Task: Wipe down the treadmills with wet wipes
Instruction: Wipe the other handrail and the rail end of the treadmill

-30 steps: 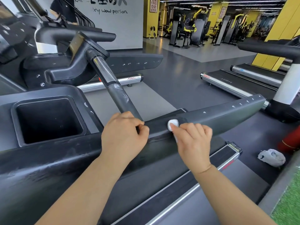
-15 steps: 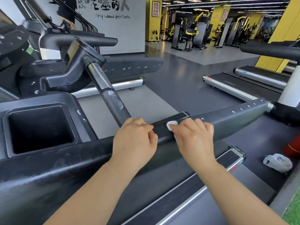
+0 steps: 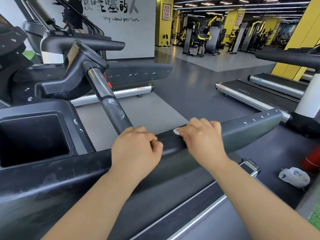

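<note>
In the head view, the right hand [image 3: 202, 142] lies on top of the dark arm rail [image 3: 251, 129] of the treadmill. Its fingers are bent and pressed together around a small wet wipe [image 3: 176, 131]. Only a white corner of the wipe shows at the fingertips, and it touches the rail near the middle. The left hand [image 3: 136, 149] sits on the same rail just beside it, at the foot of the slanted handle bar [image 3: 110, 104]. Its fingers are curled, but I cannot tell if they really grip the rail, because the fingertips are hidden. To do this step well, I think the wipe should be opened flatter under the fingers, so more of it meets the surface. It should then be drawn in long overlapping strokes toward the far end of the rail, with the other hand steadying the body. The rail looks matte and dusty, with pale scuffs near the cup holder [image 3: 32, 137], and the handle bar has whitish smears. These probably need firmer rubbing. A crumpled grey cloth [image 3: 294, 176] lies on the floor to the right.
</note>
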The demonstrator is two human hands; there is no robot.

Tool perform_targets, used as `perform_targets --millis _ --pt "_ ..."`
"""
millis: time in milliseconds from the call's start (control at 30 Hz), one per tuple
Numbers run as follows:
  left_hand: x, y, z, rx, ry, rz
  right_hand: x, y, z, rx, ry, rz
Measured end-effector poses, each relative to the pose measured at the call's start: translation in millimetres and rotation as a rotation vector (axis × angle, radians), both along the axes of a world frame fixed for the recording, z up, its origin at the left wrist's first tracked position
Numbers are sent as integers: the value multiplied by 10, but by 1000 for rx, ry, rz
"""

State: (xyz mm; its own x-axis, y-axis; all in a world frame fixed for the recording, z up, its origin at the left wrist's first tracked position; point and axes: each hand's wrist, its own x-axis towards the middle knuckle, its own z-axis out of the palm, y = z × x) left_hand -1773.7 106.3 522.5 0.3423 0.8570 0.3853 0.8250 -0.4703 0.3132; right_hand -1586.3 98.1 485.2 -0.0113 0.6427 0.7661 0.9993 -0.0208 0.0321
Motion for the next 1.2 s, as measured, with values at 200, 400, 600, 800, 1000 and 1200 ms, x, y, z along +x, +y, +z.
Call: perform_targets --millis 200,400,600,800,1000,1200 --pt "42 23 67 -8 45 -43 97 -128 34 110 199 2" --pt "201 -13 -93 46 93 -43 -157 -154 -358 285 -21 188" --pt "247 -4 -113 111 39 9 398 -149 -502 375 67 40" --pt "293 -10 -91 61 45 73 -66 -230 -350 343 84 213" --pt "278 -29 -48 -21 -22 108 245 -155 -549 366 -30 239" --pt "328 -71 9 -63 14 147 642 -247 -416 310 203 158"
